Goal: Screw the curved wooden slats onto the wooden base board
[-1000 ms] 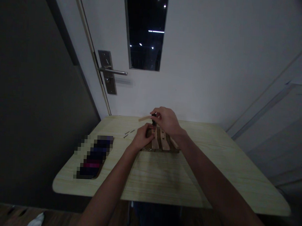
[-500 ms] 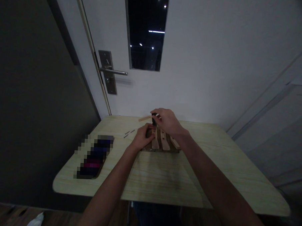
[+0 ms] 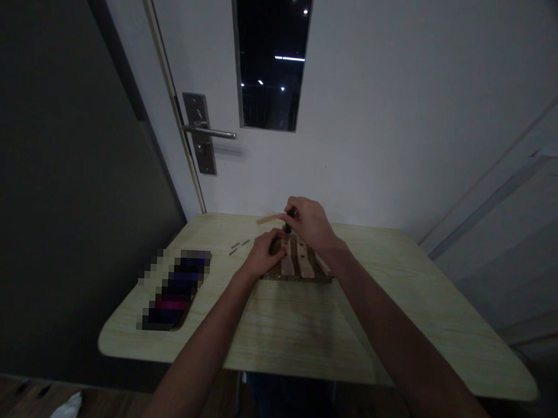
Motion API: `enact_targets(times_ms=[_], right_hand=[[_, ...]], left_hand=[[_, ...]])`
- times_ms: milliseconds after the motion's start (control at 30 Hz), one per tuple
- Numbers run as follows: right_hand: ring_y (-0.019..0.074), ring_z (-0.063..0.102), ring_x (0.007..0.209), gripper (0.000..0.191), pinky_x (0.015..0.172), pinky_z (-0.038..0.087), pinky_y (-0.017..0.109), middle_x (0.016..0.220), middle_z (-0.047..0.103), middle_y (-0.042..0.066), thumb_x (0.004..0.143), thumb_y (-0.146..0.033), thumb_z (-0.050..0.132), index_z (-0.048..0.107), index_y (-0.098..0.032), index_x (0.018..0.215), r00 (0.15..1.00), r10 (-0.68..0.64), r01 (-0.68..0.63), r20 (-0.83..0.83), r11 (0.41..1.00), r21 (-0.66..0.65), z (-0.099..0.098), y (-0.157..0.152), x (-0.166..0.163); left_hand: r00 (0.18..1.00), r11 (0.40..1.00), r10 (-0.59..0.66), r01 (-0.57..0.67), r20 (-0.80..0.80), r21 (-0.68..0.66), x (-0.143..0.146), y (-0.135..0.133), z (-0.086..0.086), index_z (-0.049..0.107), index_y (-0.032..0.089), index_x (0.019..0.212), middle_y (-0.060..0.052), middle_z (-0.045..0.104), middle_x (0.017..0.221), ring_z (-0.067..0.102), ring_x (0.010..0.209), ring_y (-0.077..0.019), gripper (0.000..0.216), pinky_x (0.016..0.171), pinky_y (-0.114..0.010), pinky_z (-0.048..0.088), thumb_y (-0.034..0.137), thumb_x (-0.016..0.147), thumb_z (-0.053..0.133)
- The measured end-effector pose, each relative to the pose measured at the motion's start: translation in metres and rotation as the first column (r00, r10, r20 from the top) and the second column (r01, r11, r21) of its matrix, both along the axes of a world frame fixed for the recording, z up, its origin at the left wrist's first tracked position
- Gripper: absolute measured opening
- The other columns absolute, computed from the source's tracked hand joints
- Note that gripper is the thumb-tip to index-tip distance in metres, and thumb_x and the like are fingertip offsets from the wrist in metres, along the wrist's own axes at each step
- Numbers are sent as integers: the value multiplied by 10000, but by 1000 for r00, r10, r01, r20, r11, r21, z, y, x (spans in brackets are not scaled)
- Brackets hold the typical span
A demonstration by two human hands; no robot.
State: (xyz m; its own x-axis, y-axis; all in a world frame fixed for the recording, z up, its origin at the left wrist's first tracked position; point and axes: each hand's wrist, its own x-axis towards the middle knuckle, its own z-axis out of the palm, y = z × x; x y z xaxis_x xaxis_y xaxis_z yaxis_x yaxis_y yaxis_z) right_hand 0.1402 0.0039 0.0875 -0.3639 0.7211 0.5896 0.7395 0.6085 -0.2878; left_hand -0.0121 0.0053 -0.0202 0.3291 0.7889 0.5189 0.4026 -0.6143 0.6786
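A small wooden slatted frame [image 3: 299,265] lies on the pale wood table [image 3: 302,321], near its far middle. My left hand [image 3: 264,253] rests on the frame's left end, fingers curled and pressing it down. My right hand [image 3: 308,226] hovers over the frame's far edge, pinched around a small dark tool [image 3: 287,225] that stands upright on a slat. Its tip is hidden by my fingers.
A loose wooden stick [image 3: 269,219] lies beyond the frame. Two small dark screws [image 3: 238,246] lie to its left. A blurred dark flat object [image 3: 176,289] sits near the table's left edge. A white door with a metal handle [image 3: 208,132] stands close behind.
My right hand has turned slightly on the dark tool and shifted a little right. My left hand and the frame have stayed in place.
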Motion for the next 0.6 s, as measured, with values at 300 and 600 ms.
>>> enact_targets(times_ms=[300, 600], right_hand=[[172, 585, 884, 171, 825, 427, 308, 970, 673, 98, 891, -175, 506, 664, -146, 950, 998, 44, -41, 47, 997, -60, -6, 4, 5], [159, 596, 809, 178, 747, 423, 285, 905, 684, 55, 871, -133, 515, 625, -194, 997, 995, 71, -59, 77, 988, -142, 6, -6, 3]], left_hand=[[1000, 1000, 23, -24, -14, -20, -1, 1, -2, 613, 164, 1059, -89, 677, 1088, 619, 1003, -228, 330, 953, -404, 456, 243, 740, 590], [999, 999, 48, -48, -24, -3, -1, 1, -3, 623, 179, 1068, -81, 680, 1087, 617, 1002, -240, 348, 942, -408, 461, 239, 729, 577]])
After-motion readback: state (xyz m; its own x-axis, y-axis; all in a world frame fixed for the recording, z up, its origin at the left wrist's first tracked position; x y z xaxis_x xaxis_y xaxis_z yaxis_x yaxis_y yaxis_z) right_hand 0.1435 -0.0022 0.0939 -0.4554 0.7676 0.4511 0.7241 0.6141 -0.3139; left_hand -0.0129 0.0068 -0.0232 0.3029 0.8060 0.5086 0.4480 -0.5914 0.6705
